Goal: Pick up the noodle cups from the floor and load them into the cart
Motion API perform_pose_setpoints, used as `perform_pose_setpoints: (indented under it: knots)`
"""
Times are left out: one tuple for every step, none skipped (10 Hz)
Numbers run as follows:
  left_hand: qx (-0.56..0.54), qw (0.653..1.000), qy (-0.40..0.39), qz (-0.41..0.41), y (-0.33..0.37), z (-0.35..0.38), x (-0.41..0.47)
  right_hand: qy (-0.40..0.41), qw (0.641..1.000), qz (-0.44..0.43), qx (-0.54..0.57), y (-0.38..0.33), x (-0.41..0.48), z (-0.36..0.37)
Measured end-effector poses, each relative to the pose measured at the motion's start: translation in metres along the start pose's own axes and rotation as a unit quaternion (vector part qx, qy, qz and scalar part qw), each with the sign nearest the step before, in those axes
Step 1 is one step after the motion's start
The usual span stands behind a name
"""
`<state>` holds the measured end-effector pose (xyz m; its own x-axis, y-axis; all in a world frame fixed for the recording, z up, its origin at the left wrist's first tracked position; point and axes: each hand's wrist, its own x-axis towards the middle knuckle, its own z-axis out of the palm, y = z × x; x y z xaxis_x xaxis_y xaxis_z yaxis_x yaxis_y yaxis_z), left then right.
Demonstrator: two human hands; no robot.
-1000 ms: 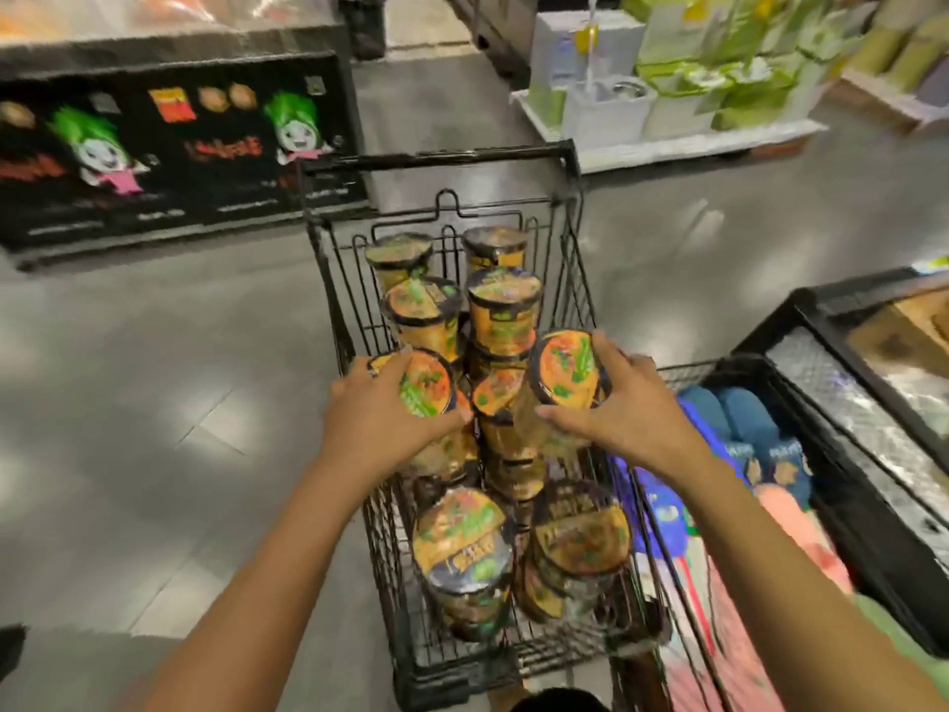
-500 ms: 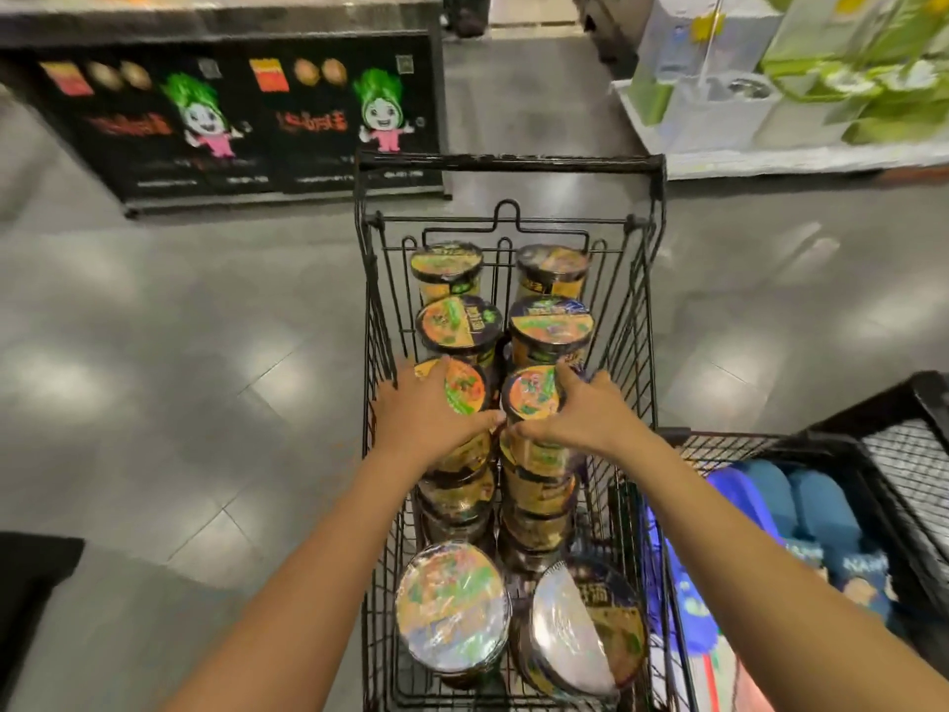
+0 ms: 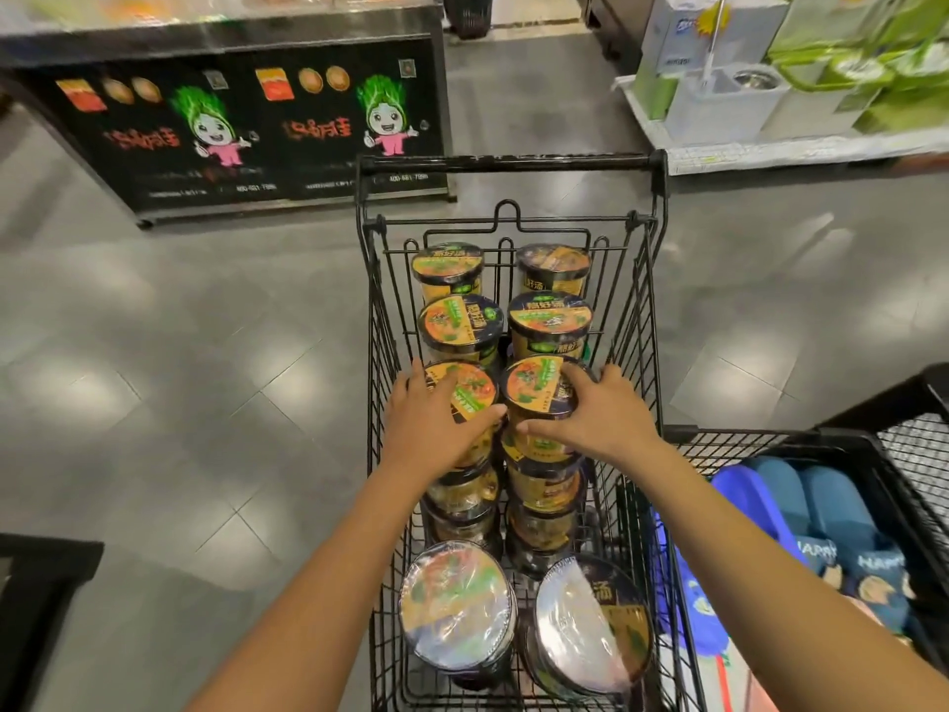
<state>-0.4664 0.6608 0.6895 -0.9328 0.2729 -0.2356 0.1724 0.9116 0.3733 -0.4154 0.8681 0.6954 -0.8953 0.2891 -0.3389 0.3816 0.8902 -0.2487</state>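
Note:
A black wire cart (image 3: pixel 642 280) stands before me, holding several noodle cups in two rows, stacked. My left hand (image 3: pixel 436 423) grips the left noodle cup (image 3: pixel 475 390) on top of the left stack. My right hand (image 3: pixel 598 416) grips the right noodle cup (image 3: pixel 539 390) on top of the right stack. Both cups have orange-and-green lids and stand upright, side by side. Two more cups (image 3: pixel 457 603) with glossy lids sit nearest me. The cups under my hands are partly hidden.
A black display cabinet (image 3: pixel 246 131) with cartoon figures stands far left. A white platform (image 3: pixel 801 151) with boxed goods is at the far right. A black wire bin (image 3: pixel 888 454) with blue slippers (image 3: pixel 801 506) sits right of the cart. Grey tiled floor (image 3: pixel 179 377) lies to the left.
Both hands have carried the two cups forward and lowered them onto the stacks in the cart's middle. The view has shifted so the cart is more centred.

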Motion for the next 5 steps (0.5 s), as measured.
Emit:
perform_pose_setpoints:
  knots:
    - [0.010,1.000,0.004,-0.001,0.000,-0.001,-0.003,0.000,1.000,0.006,0.001,-0.002,-0.003,0.002]
    - [0.021,1.000,0.007,0.001,0.000,-0.003,-0.005,0.005,1.000,0.011,0.006,-0.003,-0.005,0.003]
    - [0.024,1.000,0.004,0.001,-0.001,-0.005,-0.008,0.008,1.000,0.013,-0.001,-0.005,-0.009,0.000]
    - [0.021,1.000,0.008,0.001,-0.003,-0.007,-0.012,0.014,1.000,0.016,-0.006,-0.005,-0.012,-0.001]
    - [0.024,0.999,0.034,-0.005,-0.008,-0.014,-0.015,0.056,0.998,0.012,-0.018,-0.013,-0.015,-0.008]
